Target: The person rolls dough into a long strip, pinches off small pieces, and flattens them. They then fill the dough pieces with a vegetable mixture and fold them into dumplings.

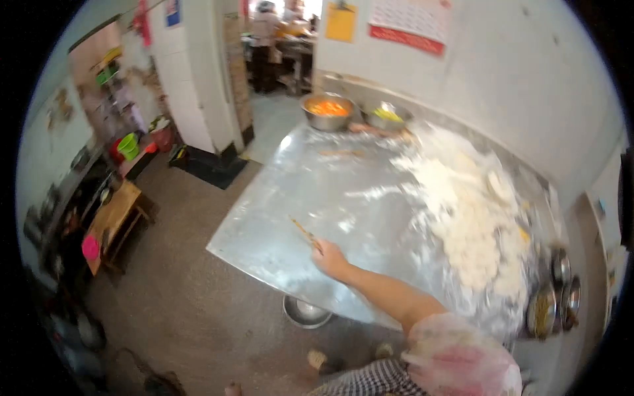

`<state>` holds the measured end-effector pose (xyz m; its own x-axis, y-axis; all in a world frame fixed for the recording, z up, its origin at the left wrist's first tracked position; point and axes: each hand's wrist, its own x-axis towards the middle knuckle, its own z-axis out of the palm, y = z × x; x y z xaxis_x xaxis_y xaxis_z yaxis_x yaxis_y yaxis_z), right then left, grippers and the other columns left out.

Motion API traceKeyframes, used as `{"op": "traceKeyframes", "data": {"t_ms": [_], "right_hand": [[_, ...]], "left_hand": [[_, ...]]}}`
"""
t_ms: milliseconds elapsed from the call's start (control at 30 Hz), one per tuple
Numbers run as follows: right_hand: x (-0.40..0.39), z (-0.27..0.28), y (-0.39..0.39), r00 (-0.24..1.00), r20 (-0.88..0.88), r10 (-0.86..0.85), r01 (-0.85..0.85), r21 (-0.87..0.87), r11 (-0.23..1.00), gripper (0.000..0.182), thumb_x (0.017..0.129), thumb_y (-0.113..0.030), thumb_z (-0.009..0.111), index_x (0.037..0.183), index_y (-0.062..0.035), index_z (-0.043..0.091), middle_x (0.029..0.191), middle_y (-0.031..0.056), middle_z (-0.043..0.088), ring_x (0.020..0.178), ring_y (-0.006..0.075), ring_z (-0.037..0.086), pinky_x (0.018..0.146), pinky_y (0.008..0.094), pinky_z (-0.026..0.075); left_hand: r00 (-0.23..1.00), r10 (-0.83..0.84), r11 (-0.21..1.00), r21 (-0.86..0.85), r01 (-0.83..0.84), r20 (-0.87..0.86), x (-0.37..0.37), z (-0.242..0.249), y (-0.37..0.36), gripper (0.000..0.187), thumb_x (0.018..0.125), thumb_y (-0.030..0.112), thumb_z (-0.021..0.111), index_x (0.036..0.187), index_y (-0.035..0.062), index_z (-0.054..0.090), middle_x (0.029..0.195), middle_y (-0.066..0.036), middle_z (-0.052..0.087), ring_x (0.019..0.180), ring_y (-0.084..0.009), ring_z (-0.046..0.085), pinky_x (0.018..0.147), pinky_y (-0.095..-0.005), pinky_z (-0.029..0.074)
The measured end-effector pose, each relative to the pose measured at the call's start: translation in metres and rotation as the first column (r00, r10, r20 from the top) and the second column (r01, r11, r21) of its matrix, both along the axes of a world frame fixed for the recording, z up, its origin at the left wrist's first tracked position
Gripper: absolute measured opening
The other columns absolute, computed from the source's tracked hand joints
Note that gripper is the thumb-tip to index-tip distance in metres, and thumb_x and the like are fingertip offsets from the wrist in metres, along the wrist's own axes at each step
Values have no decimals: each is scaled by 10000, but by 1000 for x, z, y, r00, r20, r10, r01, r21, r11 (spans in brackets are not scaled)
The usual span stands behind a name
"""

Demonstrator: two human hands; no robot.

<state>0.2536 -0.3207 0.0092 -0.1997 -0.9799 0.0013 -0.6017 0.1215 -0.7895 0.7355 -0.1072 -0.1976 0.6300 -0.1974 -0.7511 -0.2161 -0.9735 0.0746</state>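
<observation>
My right hand (331,260) is closed around a thin yellow-brown stick (304,230), which points away to the upper left over the metal table (271,211). What kind of tool it is cannot be made out. Right of the hand, pale floured dough pieces (469,244) lie spread along the table's wall side. A small skin-coloured patch at the bottom edge may be my left hand (232,389); its fingers are not visible.
Metal bowls with orange food (328,111) and yellow-green food (387,115) stand at the table's far end. An empty-looking metal bowl (307,311) sits below the near edge. A wooden bench (117,214) is at left. A person (265,39) stands beyond the doorway.
</observation>
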Motion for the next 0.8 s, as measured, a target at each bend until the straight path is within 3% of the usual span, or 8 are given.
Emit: {"op": "traceKeyframes", "data": {"t_ms": [67,133,267,400,467,533,633,800], "right_hand": [[-8,-1,40,994,104,38,-32,-60,998,202,816,-209,500,914,-37,542,855,186,603,794,369,576,697,452,442],[-28,6,81,987,152,45,-43,-15,999,191,822,-201,497,906,-32,533,830,183,598,764,355,576,679,447,436],[-106,8,195,988,145,-43,28,106,994,168,834,-173,490,909,-26,518,766,165,580,701,284,569,632,410,433],[-195,4,309,899,252,-357,340,108,934,218,815,-113,494,1002,-18,553,709,120,551,646,195,536,554,343,423],[-235,-2,364,911,104,-400,405,-30,914,237,804,-109,511,1020,-30,569,685,75,535,603,164,497,544,323,412],[-263,-10,409,850,79,-521,518,50,854,206,806,-114,538,989,-25,567,667,30,508,573,141,456,538,302,398],[-297,-26,458,743,388,-546,559,88,824,164,817,-140,575,911,-7,581,633,1,475,565,117,429,534,290,392],[-302,23,469,741,330,-585,587,106,803,202,850,-185,578,800,10,592,637,6,515,593,110,496,558,282,421]], "left_hand": [[991,82,991,-111,-71,102,-2,18,-4,384,926,111,458,1297,9,451,1240,-169,528,1101,-290,544,903,-423,460],[978,169,904,-414,-106,121,-36,46,-13,430,866,59,523,1282,-20,452,921,-111,593,719,-179,562,632,-293,460],[978,-184,560,-828,24,-95,-106,68,-23,395,877,61,527,1254,-35,460,897,-82,567,707,-141,536,623,-265,452],[852,-481,478,-877,58,-206,-252,176,-28,391,913,139,520,1266,-20,466,1118,-132,575,988,-222,577,835,-314,460],[764,-645,291,-916,277,26,-304,189,-31,371,893,102,549,1228,-37,471,1035,-105,580,867,-164,591,746,-272,483],[661,-750,156,-969,192,10,-348,189,-36,361,902,105,542,1229,-33,470,1013,-113,599,889,-170,596,777,-275,480],[607,-792,167,-979,119,-62,-410,209,-35,355,908,93,521,1242,-17,467,1015,-114,614,896,-172,596,788,-279,482],[525,-843,176,-983,58,-120,-471,235,-51,351,906,84,507,1242,-11,467,1019,-120,619,885,-170,600,785,-281,488]]}}
